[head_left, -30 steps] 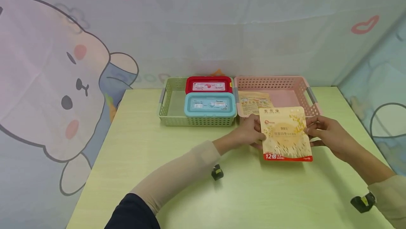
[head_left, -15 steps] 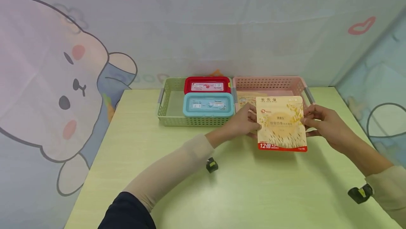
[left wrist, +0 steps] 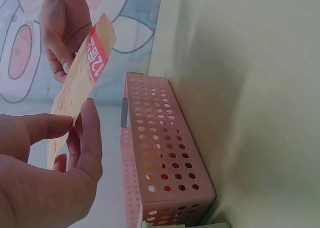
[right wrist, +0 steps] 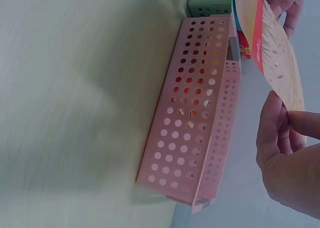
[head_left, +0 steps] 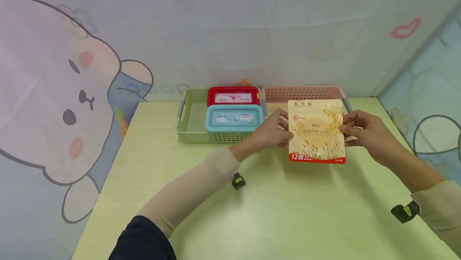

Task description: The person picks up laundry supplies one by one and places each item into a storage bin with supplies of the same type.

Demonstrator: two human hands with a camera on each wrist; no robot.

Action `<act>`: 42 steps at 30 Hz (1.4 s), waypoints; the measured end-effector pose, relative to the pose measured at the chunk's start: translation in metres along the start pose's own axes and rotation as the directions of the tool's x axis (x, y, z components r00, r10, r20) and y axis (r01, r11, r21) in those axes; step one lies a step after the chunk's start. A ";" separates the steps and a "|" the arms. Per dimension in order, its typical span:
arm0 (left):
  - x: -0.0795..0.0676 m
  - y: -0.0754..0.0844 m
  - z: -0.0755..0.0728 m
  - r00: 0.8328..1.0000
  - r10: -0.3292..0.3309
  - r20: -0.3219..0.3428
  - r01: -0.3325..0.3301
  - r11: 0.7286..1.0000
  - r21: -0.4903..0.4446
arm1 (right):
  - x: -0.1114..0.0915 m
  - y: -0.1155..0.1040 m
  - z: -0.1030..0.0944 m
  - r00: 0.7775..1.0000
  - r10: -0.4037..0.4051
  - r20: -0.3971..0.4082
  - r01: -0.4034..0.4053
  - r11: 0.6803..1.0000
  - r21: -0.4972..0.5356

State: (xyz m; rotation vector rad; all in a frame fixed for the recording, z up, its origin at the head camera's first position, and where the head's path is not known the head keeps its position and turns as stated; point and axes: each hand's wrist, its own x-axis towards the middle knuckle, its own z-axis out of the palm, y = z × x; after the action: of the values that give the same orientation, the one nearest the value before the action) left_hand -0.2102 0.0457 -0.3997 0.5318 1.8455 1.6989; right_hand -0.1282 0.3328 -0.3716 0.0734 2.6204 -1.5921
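Note:
A flat cream-yellow pouch (head_left: 317, 132) with a red lower strip hangs in the air before the pink basket (head_left: 306, 91). My left hand (head_left: 271, 131) pinches its left edge between thumb and fingers. On the opposite edge my right hand (head_left: 371, 137) pinches it the same way. Both wrist views show the pouch above the table, beside the perforated wall of the pink basket (left wrist: 162, 138). In the head view the pouch hides much of that basket, where a strip of another yellow pouch (head_left: 275, 108) shows at the left.
Left of the pink basket stands a green basket (head_left: 201, 137). A red-lidded box (head_left: 234, 92) and a light blue-lidded box (head_left: 234, 118) sit in its right part. Behind the pale table (head_left: 252, 220) hangs a printed cloth (head_left: 270, 32).
Both hands have raised the pouch up and slightly left in the head view, so it covers more of the pink basket. The grip on its two edges stays the same.

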 end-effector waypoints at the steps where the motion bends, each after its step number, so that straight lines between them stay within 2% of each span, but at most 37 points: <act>1: 0.000 0.001 0.000 1.000 0.001 -0.002 -0.001 1.000 0.006 | 0.000 -0.001 0.000 1.000 0.001 -0.001 -0.001 1.000 0.000; 9: 0.001 0.007 -0.002 0.999 0.022 -0.043 -0.020 0.999 0.049 | 0.005 -0.007 -0.002 1.000 0.001 -0.002 -0.001 1.000 0.001; 13: 0.002 0.010 -0.003 0.995 0.061 -0.076 -0.053 0.993 0.101 | 0.007 -0.011 -0.003 1.000 -0.020 -0.022 0.021 1.000 0.014; 18: 0.002 0.017 -0.007 0.986 0.122 -0.109 -0.096 0.971 0.220 | 0.010 -0.016 0.000 0.998 -0.033 -0.062 0.035 0.999 0.035; 24: 0.003 0.029 -0.016 0.981 0.135 -0.141 -0.081 0.940 0.331 | 0.014 -0.024 0.006 0.993 -0.042 -0.112 0.048 0.997 0.053; 33: 0.003 0.039 -0.028 0.966 0.199 -0.164 -0.137 0.936 0.325 | 0.021 -0.041 0.011 0.985 -0.079 -0.150 0.088 0.995 0.049; 42: 0.001 0.050 -0.043 0.958 0.218 -0.186 -0.147 0.932 0.332 | 0.038 -0.060 0.015 0.979 -0.119 -0.167 0.127 0.991 0.039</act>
State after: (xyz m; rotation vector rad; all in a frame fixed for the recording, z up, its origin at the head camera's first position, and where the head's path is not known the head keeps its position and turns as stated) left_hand -0.2430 0.0198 -0.3491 0.6869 2.3153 1.6416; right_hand -0.1702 0.2923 -0.3291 0.0485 2.7582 -1.7620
